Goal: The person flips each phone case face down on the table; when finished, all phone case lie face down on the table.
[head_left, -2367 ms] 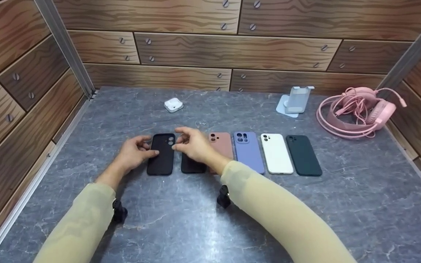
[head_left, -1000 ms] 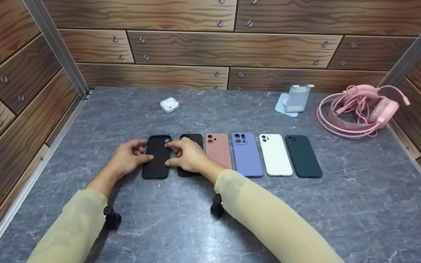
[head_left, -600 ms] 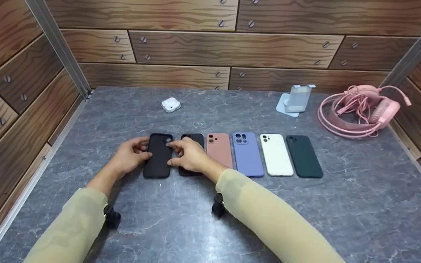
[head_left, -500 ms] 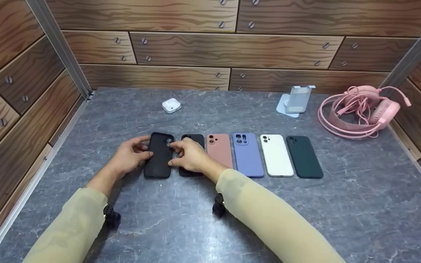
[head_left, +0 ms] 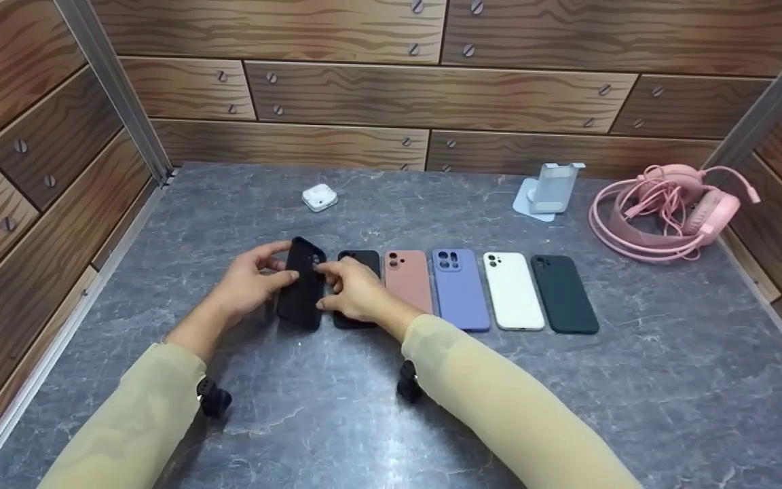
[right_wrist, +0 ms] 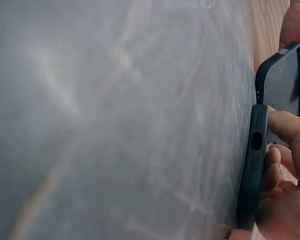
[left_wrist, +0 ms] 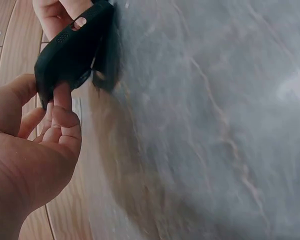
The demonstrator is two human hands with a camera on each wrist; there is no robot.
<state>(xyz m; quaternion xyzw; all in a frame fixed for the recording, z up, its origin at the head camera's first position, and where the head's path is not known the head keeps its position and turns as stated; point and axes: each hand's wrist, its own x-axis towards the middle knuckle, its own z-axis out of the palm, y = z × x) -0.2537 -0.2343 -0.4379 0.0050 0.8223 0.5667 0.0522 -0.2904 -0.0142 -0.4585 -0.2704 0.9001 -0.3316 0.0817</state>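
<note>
A black phone case [head_left: 301, 288] stands tilted at the left end of a row of cases, its left side raised off the table. My left hand [head_left: 252, 282] grips that raised side, thumb on the inner face and fingers behind. My right hand [head_left: 356, 288] holds the opposite edge with thumb and forefinger, close to the camera cutout. In the left wrist view the tilted case [left_wrist: 72, 47] shows its end with small holes. The right wrist view has a second black case [right_wrist: 254, 160] lying flat under my right hand, with the tilted case [right_wrist: 285, 77] beyond it.
Right of the second black case lie pink [head_left: 408, 278], lavender [head_left: 462, 292], white [head_left: 513, 292] and dark green [head_left: 565, 295] cases. Behind are a white earphone case [head_left: 320, 197], a pale blue phone stand [head_left: 554, 190] and a pink headset [head_left: 710, 214]. Wood-patterned walls [head_left: 337, 95] enclose the table.
The left black case has gone from lying flat to tilted, its left side lifted by my left hand. My right hand has come against its right edge.
</note>
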